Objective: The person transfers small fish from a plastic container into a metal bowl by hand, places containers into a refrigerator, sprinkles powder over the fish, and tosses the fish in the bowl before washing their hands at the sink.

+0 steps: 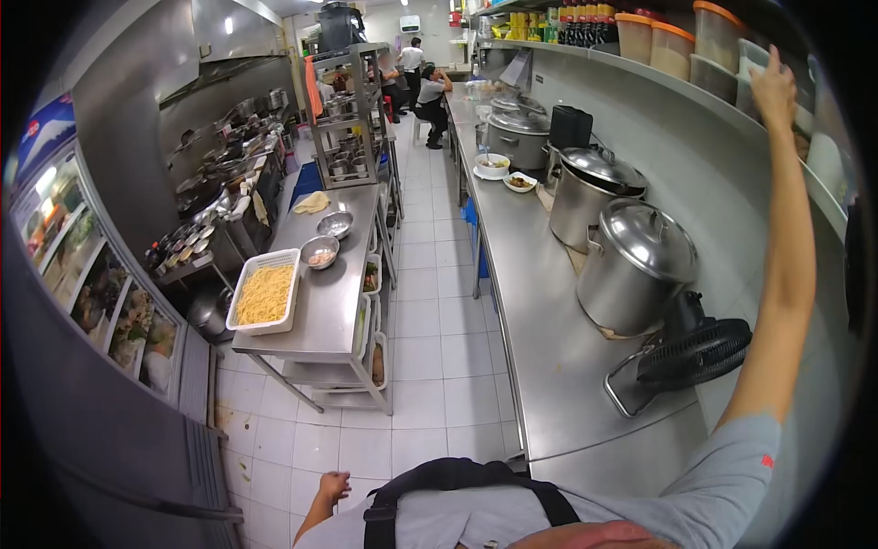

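Observation:
My right arm is raised to the wall shelf, and my right hand (776,89) is at a clear plastic container (752,59), its fingers closed over the edge. Part of that container is hidden behind the hand. Beside it on the shelf stand plastic tubs with orange lids (672,48). My left hand (335,486) hangs low by my side over the tiled floor, fingers curled, with nothing visible in it.
Lidded steel pots (636,265) and a black fan (690,352) stand on the right steel counter (549,384). A white basket of yellow noodles (265,291) and metal bowls (320,252) sit on the left table. Several people (432,101) are at the far end of the tiled aisle (421,302).

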Demonstrator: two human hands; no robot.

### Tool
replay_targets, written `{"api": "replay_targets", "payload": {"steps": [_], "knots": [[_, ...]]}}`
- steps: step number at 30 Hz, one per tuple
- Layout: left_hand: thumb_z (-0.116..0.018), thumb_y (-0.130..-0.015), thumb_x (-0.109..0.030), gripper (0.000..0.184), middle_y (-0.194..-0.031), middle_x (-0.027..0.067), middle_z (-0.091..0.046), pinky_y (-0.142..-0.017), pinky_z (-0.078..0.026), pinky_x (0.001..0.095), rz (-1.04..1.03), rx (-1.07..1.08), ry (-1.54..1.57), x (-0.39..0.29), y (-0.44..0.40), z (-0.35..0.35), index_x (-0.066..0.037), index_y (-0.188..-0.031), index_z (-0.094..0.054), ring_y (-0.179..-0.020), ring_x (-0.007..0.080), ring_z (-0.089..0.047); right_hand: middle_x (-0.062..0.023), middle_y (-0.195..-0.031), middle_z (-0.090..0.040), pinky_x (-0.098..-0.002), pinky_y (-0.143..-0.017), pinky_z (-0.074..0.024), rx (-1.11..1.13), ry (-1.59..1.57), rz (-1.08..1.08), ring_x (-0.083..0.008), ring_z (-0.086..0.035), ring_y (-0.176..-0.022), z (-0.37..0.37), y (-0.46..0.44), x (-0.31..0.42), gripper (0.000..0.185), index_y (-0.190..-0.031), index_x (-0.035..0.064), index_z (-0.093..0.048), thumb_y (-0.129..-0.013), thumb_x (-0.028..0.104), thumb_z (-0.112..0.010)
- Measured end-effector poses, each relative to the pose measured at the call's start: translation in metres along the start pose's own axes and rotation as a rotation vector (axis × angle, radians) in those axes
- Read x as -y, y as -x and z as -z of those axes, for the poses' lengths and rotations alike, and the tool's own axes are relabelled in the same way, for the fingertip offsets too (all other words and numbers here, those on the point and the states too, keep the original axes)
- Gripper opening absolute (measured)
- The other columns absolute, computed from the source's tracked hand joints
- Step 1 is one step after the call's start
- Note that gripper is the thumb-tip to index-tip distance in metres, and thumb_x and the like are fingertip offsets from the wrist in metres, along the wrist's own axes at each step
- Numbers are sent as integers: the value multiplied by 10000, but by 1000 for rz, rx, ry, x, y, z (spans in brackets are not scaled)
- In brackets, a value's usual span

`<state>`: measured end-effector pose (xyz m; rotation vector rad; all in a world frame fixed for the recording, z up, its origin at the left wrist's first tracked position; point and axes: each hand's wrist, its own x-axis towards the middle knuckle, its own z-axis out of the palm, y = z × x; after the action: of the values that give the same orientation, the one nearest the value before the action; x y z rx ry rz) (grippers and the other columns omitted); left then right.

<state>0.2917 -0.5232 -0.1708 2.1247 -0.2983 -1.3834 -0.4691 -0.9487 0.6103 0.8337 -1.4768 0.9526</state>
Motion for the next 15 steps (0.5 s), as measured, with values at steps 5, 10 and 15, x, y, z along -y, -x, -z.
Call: {"api": "replay_targets", "payload": {"steps": [5, 10, 15], "knots": [[-677, -887, -284, 248, -753, 70, -626, -554, -531, 375, 91, 65, -186, 73, -10, 24, -47, -947, -632, -643, 203, -637, -202, -1154, -607, -447, -949, -465, 115, -695, 482, -399, -582, -1088, 143, 166, 61, 392, -1192, 35, -598, -837, 167, -700], [-657, -902, -296, 270, -736, 88, -620, -542, -531, 392, 22, 221, -370, 90, -47, 34, -27, -910, -630, -633, 233, -642, -170, -1139, -621, -375, -833, -512, 904, -982, 9, -288, -656, -914, 327, 386, 45, 279, -1064, 23, -662, -796, 75, -722], [-637, -916, -308, 303, -720, 105, -615, -530, -531, 410, -128, 452, -639, 63, -115, 43, -8, -874, -629, -622, 263, -647, -123, -1036, -670, -298, -699, -507, 1173, -785, -780, -159, -646, -749, 556, 554, -20, 296, -1114, 13, -676, -835, 102, -720]]}}
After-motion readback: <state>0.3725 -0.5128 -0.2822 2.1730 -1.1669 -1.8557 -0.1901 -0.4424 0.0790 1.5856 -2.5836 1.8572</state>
